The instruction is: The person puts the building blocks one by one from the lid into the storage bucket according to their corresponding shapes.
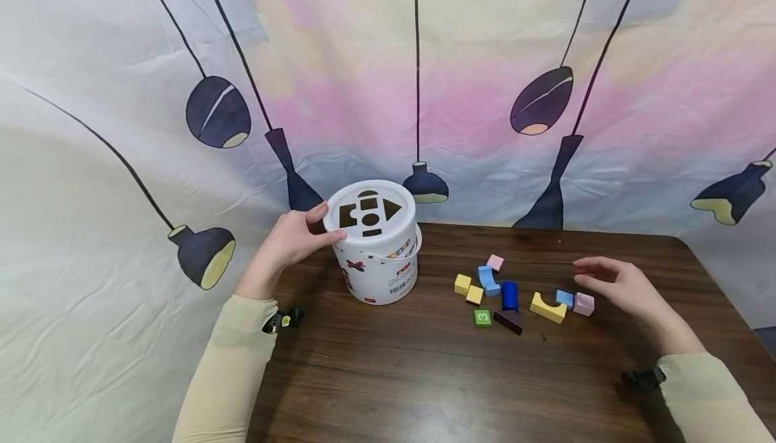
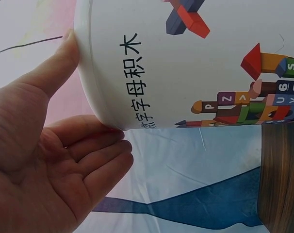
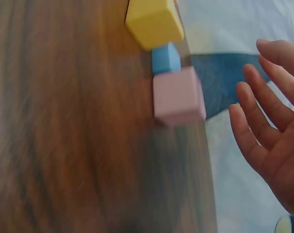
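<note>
Your left hand [image 1: 291, 240] rests against the upper rim of the white bucket [image 1: 380, 261], thumb on the lid edge and fingers laid nearly straight along its far side. The bucket stands upright near the table's back edge, printed with coloured blocks and black characters. Its white lid [image 1: 370, 214] is on and is cut with shape holes: a triangle, a circle, squares and a half-round. Your right hand [image 1: 618, 285] hovers with relaxed fingers, holding nothing, just beside the pink cube [image 1: 584, 303]. That cube lies flat on the table, touching a small light-blue block [image 1: 564, 297], with a yellow arch block [image 1: 547, 308] beside that.
</note>
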### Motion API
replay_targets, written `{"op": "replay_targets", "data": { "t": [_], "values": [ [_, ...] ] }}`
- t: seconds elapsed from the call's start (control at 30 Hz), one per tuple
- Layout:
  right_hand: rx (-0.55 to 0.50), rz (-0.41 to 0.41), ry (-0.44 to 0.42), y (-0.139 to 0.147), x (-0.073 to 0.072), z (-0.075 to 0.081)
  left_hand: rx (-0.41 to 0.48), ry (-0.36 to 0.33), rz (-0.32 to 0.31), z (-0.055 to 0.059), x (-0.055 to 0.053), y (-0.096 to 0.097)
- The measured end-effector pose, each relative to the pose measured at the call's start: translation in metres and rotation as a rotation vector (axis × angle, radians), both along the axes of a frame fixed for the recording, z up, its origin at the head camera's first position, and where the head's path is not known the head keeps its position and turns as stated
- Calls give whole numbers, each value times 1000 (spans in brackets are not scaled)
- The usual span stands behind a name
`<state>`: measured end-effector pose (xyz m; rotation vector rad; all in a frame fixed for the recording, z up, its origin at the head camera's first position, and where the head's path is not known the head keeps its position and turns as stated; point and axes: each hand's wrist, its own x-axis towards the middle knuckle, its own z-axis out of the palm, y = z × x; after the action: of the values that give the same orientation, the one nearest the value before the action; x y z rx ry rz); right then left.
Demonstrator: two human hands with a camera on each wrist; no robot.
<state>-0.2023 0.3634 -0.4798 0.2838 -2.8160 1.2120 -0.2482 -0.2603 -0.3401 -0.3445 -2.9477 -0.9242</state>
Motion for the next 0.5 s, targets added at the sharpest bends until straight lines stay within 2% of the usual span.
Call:
{"op": "replay_targets", "data": {
  "t": [0.33, 0.5],
  "values": [
    [37, -25, -117, 26, 17, -19, 5, 1, -3, -1, 0, 0],
    [63, -31, -167, 32, 21, -25, 8, 7, 2, -1, 0, 0]
  ]
}}
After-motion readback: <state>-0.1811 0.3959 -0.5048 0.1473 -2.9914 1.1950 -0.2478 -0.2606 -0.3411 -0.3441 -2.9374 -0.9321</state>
